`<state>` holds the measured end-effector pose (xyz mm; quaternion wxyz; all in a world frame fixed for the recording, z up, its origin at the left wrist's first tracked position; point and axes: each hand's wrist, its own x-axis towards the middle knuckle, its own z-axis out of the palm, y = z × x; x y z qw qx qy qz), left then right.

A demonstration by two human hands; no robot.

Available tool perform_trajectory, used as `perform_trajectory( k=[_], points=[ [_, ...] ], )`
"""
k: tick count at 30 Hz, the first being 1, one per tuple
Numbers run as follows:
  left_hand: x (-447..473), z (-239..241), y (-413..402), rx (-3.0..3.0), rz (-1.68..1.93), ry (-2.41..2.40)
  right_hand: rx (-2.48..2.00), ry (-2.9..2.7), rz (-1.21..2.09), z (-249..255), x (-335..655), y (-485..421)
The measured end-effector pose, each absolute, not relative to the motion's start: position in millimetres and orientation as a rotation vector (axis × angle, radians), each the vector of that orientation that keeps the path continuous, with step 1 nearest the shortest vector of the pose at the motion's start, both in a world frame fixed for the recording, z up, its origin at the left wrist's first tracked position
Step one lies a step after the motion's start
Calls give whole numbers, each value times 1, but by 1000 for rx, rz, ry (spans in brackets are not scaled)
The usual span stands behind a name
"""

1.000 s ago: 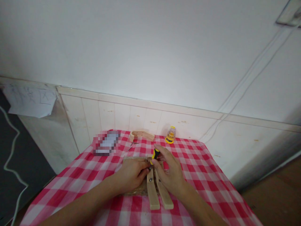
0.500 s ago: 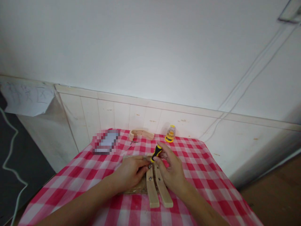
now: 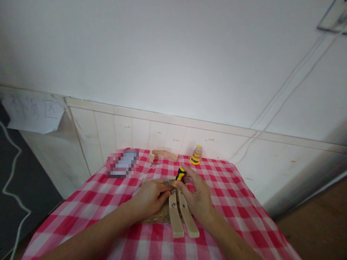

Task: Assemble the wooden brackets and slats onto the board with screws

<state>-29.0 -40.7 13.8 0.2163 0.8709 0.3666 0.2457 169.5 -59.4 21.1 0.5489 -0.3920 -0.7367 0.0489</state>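
My right hand (image 3: 199,195) is closed around the yellow-and-black handle of a screwdriver (image 3: 180,174), which leans over a pale wooden piece with its tip downward. Two curved wooden pieces (image 3: 176,220) lie side by side, pointing toward me, with dark screw heads in them. At the upper end of the left one, the thumb and forefinger of my left hand (image 3: 149,196) pinch its edge close to the screwdriver's tip. My fingers partly hide the tip and the spot it touches. Beneath the wood is a brown wrapped packet (image 3: 155,215).
A red-and-white checked cloth (image 3: 89,216) covers the table. Toward the wall stand another curved wooden piece (image 3: 164,155) and a clear, yellow-based bit case (image 3: 196,155). Small thin metal parts (image 3: 151,166) lie near a blurred flat device (image 3: 123,164) at the left.
The screwdriver handle has turned, showing more yellow on its side. My right fingers have shifted slightly around it, while my left hand and the wooden pieces stay in place.
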Motion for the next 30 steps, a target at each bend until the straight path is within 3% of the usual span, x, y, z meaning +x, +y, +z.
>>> perform_trajectory(
  k=[10,30],
  points=[
    [-28,13,-42,2419,659,1036,-932,-1773,-34,26,165,-58],
    [-29,12,-41,2398,676,1031,-937,-1776,167,25,167,-67]
  ],
)
